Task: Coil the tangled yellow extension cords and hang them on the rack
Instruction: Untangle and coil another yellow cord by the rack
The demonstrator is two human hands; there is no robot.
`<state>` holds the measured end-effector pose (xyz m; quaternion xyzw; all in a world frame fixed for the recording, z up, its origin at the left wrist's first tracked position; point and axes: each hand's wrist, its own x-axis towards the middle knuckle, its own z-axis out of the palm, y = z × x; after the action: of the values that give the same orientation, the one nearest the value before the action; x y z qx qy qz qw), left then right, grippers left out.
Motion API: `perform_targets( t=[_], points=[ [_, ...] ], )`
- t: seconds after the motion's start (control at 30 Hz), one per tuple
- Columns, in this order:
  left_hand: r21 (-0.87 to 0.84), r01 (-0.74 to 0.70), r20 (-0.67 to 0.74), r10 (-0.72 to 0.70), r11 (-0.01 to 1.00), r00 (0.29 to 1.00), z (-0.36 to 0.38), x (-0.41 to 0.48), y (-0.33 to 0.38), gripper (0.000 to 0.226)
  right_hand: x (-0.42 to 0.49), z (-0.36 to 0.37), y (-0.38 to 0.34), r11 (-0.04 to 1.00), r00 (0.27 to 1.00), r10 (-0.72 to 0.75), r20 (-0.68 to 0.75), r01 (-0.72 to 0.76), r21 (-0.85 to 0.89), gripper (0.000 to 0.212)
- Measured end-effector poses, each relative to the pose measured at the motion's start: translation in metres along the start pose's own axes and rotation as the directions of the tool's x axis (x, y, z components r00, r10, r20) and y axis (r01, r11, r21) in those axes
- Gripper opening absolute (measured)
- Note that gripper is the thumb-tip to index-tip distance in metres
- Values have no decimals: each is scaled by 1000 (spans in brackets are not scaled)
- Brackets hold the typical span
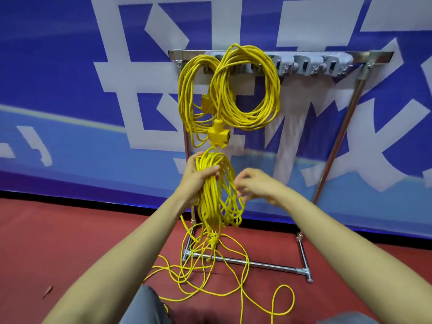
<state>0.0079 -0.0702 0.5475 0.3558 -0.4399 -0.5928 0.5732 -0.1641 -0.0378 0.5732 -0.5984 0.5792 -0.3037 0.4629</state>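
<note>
Knees in grey trousers (142, 307) edge the bottom of the frame. Above them is a red floor (70, 242), where loose cord (210, 277) sprawls in tangled yellow loops across the rack's base bar and out toward the near right. Two bare forearms reach up from there.

The left hand (198, 177) is wrapped around the top of a half-coiled bundle (217, 202), thumb across the strands. The loops hang below the fist and trail down into the tangle on the floor. The right hand (254, 185) sits just right of the bundle, fingers curled toward its outer strands; motion blur hides whether it pinches one.

Beyond the hands stands the chrome rack (336, 146), set against a blue banner (70, 78) with large white characters. Two coils hang at the left end of its top rail: a left coil (185, 94) and, overlapping it, a right coil (268, 101). A yellow socket block (218, 135) dangles between them, just above the bundle. Grey hooks (304, 64) line the rail to the right.
</note>
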Motion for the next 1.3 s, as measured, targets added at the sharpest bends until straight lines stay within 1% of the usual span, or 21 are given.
perform_targets(
  t=[0.07, 0.13, 0.2, 0.23, 0.27, 0.33, 0.43, 0.5, 0.63, 0.7, 0.73, 0.8, 0.87, 0.93, 1.0, 1.07, 1.1, 1.13, 1.2, 1.23, 1.3],
  points=[
    [54, -28, -6, 28, 998, 1000, 4, 0, -2, 56, -5, 18, 24, 995, 984, 22, 177, -4, -102, 10],
    [113, -63, -9, 65, 992, 998, 11, 1, 0, 58, -3, 34, 45, 956, 965, 46, 257, 32, -290, 27],
    [136, -103, 9, 103, 985, 995, 16, 5, 6, 61, 2, 48, 60, 860, 979, 24, 204, 84, -503, 37],
    [134, -127, 28, 125, 983, 992, 18, 6, 9, 64, 3, 53, 66, 838, 989, 12, 149, 72, -540, 38],
    [128, -149, 52, 143, 981, 988, 20, 8, 13, 69, 4, 59, 71, 849, 996, 2, 94, 48, -527, 38],
    [138, -192, 110, 178, 971, 978, 23, 11, 19, 75, 6, 69, 82, 913, 1000, 16, 5, -13, -408, 35],
    [205, -281, 206, 239, 938, 949, 24, 15, 27, 71, 11, 77, 98, 960, 997, 1, -82, -24, -279, 20],
    [235, -325, 248, 267, 916, 931, 25, 17, 33, 69, 14, 78, 107, 980, 995, -33, -90, 14, -200, 12],
    [227, -370, 287, 301, 901, 909, 30, 21, 43, 59, 18, 81, 115, 992, 993, -117, -31, 119, 52, 31],
    [212, -381, 295, 313, 900, 903, 33, 22, 47, 55, 21, 85, 114, 982, 985, -171, -5, 171, 82, 21],
    [207, -384, 295, 317, 900, 901, 35, 23, 50, 55, 24, 86, 113, 980, 984, -179, 2, 179, 83, 15],
    [190, -373, 289, 312, 908, 905, 38, 23, 56, 55, 33, 87, 116, 984, 984, -179, 17, 179, 14, 19],
    [138, -350, 276, 303, 927, 912, 43, 23, 65, 53, 41, 87, 127, 981, 990, -126, 63, 134, -139, 19],
    [40, -320, 253, 300, 947, 920, 46, 24, 77, 52, 47, 84, 147, 945, 992, -8, 127, 50, -323, 16],
    [-104, -264, 253, 282, 959, 926, 43, 24, 88, 53, 51, 73, 173, 887, 989, 108, 102, -50, -459, 12],
    [-154, -238, 264, 272, 959, 926, 36, 24, 94, 53, 51, 53, 194, 862, 982, 190, 13, -160, -480, 8],
    [-143, -238, 271, 269, 961, 924, 32, 23, 95, 52, 50, 40, 200, 873, 977, 211, -41, -208, -441, 11],
    [-120, -239, 286, 264, 964, 921, 27, 22, 95, 52, 50, 25, 202, 906, 969, 226, -99, -247, -344, 11],
    [-52, -245, 316, 249, 968, 916, 17, 21, 92, 52, 48, -5, 197, 956, 938, 271, -217, -289, -56, 21],
    [-6, -253, 322, 242, 967, 916, 13, 20, 88, 53, 47, -20, 192, 953, 915, 303, -266, -296, 66, 24],
    [91, -274, 310, 234, 958, 922, 6, 19, 79, 53, 45, -48, 177, 926, 873, 367, -321, -311, 213, 28]
  ],
)
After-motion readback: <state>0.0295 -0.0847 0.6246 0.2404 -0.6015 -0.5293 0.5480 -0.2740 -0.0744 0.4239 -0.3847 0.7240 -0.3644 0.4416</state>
